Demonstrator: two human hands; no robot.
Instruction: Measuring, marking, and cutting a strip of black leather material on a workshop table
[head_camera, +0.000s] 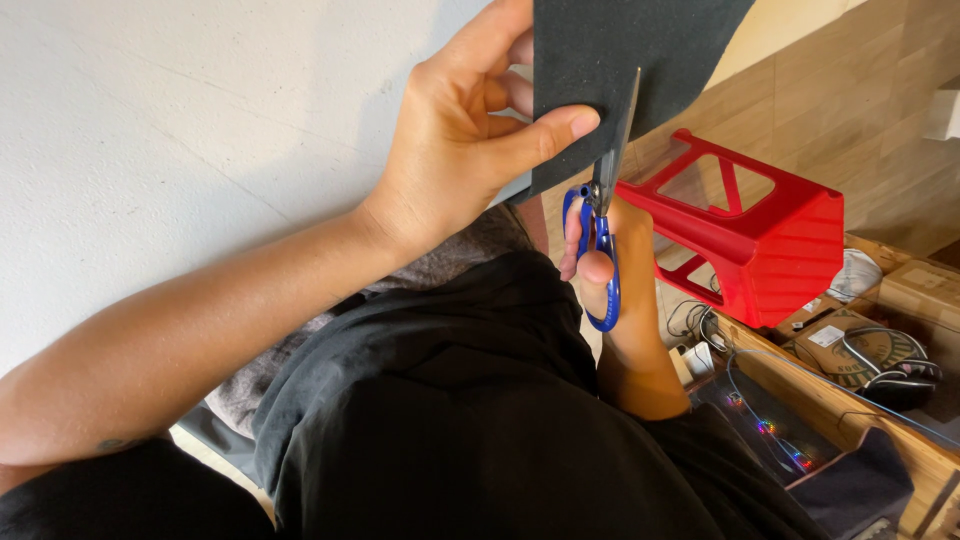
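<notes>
Left hand clamped on the near edge of a dark sheet, thumb pressed flat on its face, fingers curled behind it. Sheet is held up at top centre, far from the body, in front of a pale wall. Right hand grips blue-handled scissors, fingers through the loops, hand closed on the handles; blades point up and away into the sheet's lower edge, just right of the left thumb, blades apart only a little. Hands close together, not touching as far as can be told. Person's lap in black cloth fills the near part. To the right, a red plastic stool lies tipped on the wood floor. Far right, cardboard boxes and cables, near a wooden edge.
</notes>
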